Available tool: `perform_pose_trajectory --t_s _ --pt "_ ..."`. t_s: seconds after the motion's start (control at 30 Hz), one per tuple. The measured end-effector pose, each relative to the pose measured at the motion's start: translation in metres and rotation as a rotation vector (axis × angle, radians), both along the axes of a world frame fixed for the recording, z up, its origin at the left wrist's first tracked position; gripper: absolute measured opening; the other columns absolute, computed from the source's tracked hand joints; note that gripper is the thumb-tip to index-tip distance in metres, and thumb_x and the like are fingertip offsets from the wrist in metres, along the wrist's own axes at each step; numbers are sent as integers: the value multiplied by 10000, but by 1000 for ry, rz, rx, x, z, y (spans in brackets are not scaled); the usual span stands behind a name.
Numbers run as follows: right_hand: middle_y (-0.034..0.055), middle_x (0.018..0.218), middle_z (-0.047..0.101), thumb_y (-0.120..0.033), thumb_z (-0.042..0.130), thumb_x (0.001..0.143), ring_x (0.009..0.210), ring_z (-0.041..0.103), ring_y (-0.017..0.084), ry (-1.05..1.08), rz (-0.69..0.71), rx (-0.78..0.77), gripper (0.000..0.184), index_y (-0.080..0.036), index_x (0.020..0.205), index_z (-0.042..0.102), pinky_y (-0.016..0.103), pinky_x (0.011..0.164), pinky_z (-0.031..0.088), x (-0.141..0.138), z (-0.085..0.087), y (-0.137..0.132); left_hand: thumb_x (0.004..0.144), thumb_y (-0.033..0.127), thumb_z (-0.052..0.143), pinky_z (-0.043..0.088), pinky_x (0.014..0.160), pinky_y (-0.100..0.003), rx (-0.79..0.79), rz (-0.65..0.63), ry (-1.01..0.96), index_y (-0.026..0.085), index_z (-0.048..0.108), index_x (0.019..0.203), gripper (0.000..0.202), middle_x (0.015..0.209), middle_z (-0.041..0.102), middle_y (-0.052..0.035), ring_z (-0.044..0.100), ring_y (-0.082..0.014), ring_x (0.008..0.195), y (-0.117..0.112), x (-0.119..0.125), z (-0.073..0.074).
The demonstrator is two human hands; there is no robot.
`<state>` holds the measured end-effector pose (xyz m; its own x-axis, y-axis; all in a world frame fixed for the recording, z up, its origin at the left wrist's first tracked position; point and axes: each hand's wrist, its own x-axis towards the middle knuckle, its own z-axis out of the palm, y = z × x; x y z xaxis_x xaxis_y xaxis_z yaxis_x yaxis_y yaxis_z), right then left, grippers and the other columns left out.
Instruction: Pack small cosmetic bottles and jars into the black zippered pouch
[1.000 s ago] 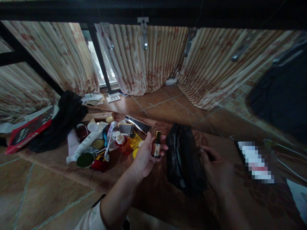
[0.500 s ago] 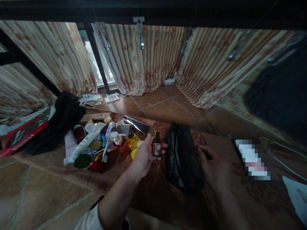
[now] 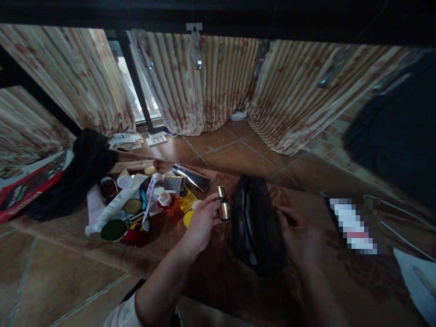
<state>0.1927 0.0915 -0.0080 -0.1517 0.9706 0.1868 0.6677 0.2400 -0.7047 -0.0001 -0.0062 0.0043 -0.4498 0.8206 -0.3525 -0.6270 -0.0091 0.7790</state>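
My left hand (image 3: 201,221) pinches a small amber bottle (image 3: 223,204) with a gold label and dark cap, holding it tilted right beside the open mouth of a black pouch (image 3: 256,225). My right hand (image 3: 299,236) grips the pouch's right edge with curled fingers. The pouch lies on a brown patterned mat (image 3: 211,268). A heap of cosmetics (image 3: 143,204) sits left of my left hand: white tubes, a silver tube, small jars, a red bottle and a green lid.
A black cloth (image 3: 80,170) and a red booklet (image 3: 25,188) lie at the left. Striped curtains (image 3: 218,86) hang behind on a tiled floor. A blurred patch (image 3: 352,225), white cables and a white sheet (image 3: 415,277) are at the right. A dark garment (image 3: 398,131) hangs upper right.
My left hand has turned and carried the amber bottle closer to the pouch's opening, tilting it. My right hand keeps its grip on the pouch.
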Motion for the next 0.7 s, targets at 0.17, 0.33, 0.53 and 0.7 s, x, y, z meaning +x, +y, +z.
perform_pose_trajectory --t_s 0.17,0.33,0.53,0.7 --pt "106 802 742 -528 512 789 730 686 270 -3 -22 -30 447 -184 935 756 370 670 485 -1 0 0 682 277 730 529 529 -232 -25 22 40 159 654 923 278 732 651 0 602 -111 585 0 0 -2" --pt "103 854 749 -514 503 801 757 689 259 17 1 -16 435 -184 939 751 367 710 492 -1 -1 0 677 322 755 525 492 -226 -53 21 84 164 634 886 289 714 621 7 593 -113 579 -1 0 -1" --pt "97 811 742 -511 506 805 691 677 247 -5 -5 -35 434 -182 949 749 356 677 488 0 0 -1 673 361 763 491 466 -196 -50 19 115 160 627 857 305 696 592 18 560 -93 563 0 0 0" --pt "103 769 735 -517 507 797 672 670 257 -5 -4 -33 446 -173 942 751 364 661 489 -1 2 -1 659 385 779 471 457 -191 -57 25 120 161 630 844 326 673 584 28 540 -86 546 -1 0 1"
